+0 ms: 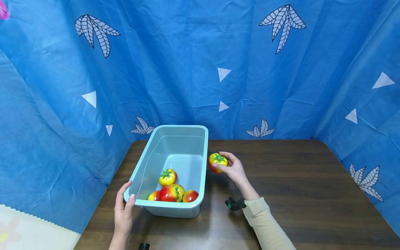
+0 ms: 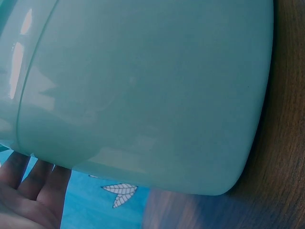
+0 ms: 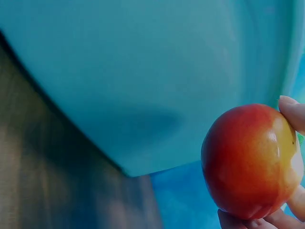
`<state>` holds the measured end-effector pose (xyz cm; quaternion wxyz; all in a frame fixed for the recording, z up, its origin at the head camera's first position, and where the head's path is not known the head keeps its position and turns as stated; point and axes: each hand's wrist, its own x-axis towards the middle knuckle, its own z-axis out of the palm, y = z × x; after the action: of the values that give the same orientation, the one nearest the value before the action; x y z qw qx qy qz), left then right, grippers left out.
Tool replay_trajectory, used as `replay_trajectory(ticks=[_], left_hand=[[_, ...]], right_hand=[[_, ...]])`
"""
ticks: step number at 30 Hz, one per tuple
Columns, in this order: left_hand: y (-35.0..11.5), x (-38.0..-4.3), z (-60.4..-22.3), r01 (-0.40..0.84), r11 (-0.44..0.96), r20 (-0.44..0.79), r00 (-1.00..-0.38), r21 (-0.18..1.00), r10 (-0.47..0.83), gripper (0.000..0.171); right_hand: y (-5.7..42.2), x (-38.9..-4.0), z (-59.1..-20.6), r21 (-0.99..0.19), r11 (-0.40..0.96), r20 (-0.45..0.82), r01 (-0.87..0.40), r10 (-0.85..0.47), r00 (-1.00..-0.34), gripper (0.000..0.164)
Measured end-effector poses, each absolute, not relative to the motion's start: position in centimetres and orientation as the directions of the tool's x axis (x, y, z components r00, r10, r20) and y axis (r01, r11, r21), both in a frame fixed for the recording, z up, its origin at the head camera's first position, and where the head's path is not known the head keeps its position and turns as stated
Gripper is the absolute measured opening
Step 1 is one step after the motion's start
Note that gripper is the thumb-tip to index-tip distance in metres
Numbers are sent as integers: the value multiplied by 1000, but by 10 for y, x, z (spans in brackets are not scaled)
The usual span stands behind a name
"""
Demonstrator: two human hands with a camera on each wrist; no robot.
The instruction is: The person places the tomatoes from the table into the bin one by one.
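My right hand (image 1: 233, 169) holds a red and yellow tomato (image 1: 217, 163) with a green star-shaped top, thumb and fingers on either side of it. This tomato is just outside the right wall of a light blue-green plastic bin (image 1: 205, 152). In the right wrist view the tomato's red underside (image 3: 248, 162) shows in front of the bin wall. At the bin's near left corner my left hand (image 1: 123, 210) grips the rim, thumb on the near edge and fingers along the outer side. Several similar tomatoes (image 1: 168, 177) lie inside, mostly at the near end.
The bin stands on a dark brown wooden table (image 1: 297, 180), left of the middle. A blue curtain (image 1: 193, 62) with white leaf and triangle prints hangs behind and at both sides. A black band (image 1: 235, 204) is on the right wrist.
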<state>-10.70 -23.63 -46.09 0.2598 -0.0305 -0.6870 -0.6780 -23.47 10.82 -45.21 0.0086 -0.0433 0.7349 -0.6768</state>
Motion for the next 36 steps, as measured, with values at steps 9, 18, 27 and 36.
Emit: replay_trajectory(ticks=[9, 18, 27, 36], left_hand=[[-236, -107, -461, 408, 69, 409, -860, 910, -306, 43], [-235, -107, -460, 395, 79, 399, -861, 915, -316, 43], [-235, -106, -460, 368, 102, 381, -864, 924, -331, 42], [-235, -106, -460, 384, 89, 391, -860, 919, -327, 42]], right_hand=[[114, -226, -425, -994, 21, 103, -105, -95, -990, 55], [118, -216, -404, -989, 3, 144, -145, -108, -984, 54], [117, -204, -390, -973, 9, 226, -229, -135, -965, 52], [109, -192, -379, -964, -5, 262, -266, -186, -947, 51]])
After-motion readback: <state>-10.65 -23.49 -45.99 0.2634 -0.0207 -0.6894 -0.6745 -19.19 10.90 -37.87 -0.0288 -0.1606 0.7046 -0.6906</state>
